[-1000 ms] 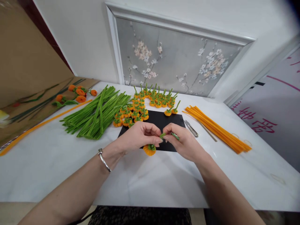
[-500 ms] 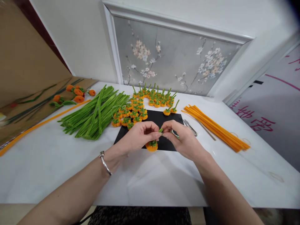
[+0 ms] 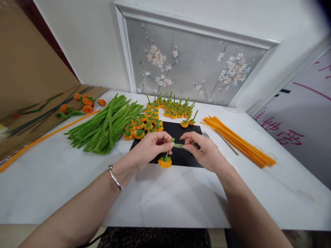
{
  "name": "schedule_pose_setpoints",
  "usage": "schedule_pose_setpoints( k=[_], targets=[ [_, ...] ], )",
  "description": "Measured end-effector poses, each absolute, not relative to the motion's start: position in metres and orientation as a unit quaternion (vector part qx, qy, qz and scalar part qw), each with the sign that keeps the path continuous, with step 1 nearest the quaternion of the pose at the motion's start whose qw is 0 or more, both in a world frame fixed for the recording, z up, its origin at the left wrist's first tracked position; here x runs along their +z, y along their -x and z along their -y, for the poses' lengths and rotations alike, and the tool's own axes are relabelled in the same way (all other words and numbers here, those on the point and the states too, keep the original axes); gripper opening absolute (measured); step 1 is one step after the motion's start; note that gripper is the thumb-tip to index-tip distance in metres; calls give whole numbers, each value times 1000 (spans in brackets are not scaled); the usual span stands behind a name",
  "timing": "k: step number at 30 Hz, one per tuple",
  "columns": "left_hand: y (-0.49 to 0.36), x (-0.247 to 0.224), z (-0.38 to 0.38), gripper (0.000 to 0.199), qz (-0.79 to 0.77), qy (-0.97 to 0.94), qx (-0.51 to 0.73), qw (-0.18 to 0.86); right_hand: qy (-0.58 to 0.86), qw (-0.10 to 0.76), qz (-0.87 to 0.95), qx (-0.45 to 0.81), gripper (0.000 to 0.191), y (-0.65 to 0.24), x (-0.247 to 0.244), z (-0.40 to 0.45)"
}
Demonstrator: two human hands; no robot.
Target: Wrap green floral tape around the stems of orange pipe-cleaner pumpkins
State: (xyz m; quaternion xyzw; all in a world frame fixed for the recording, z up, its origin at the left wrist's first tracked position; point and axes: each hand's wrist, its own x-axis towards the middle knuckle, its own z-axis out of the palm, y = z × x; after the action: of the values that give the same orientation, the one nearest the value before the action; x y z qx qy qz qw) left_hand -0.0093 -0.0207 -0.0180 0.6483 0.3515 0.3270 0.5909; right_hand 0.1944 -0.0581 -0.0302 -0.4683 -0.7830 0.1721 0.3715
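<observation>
My left hand pinches the green stem of a small orange pipe-cleaner pumpkin, which hangs below the fingertips. A pale green strip that looks like tape runs taut from that stem to my right hand, its other end pinched between thumb and fingers. Both hands are over a black mat. Beyond my left hand, several similar pumpkins with green tops crowd the mat's left edge and the table behind.
Green pipe cleaners lie in a big pile on the left, orange ones in a bundle on the right. Scissors show partly behind my right hand. Orange flowers rest at the far left. A framed floral panel stands behind the table.
My hands have moved apart, and the pale green strip now shows stretched between them. The pumpkin has shifted slightly left and down with my left hand.
</observation>
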Motion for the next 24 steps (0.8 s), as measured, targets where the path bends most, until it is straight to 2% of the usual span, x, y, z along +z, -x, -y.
schedule_pose_setpoints(
  k=[5, 9, 15, 24],
  targets=[
    [10, -19, 20, 14, -367, -650, 310, 589, 451, 387, 767, 240, 28, -194, -36, 55],
    [6, -23, 23, 14, -362, -696, 281, 553, 425, 415, 743, 310, 25, -183, -39, 55],
    [4, -28, 22, 12, -389, -743, 270, 473, 424, 421, 733, 325, 20, -178, -46, 54],
    [2, -20, 24, 15, -381, -751, 258, 473, 411, 451, 770, 187, 14, -180, -35, 53]
  ],
)
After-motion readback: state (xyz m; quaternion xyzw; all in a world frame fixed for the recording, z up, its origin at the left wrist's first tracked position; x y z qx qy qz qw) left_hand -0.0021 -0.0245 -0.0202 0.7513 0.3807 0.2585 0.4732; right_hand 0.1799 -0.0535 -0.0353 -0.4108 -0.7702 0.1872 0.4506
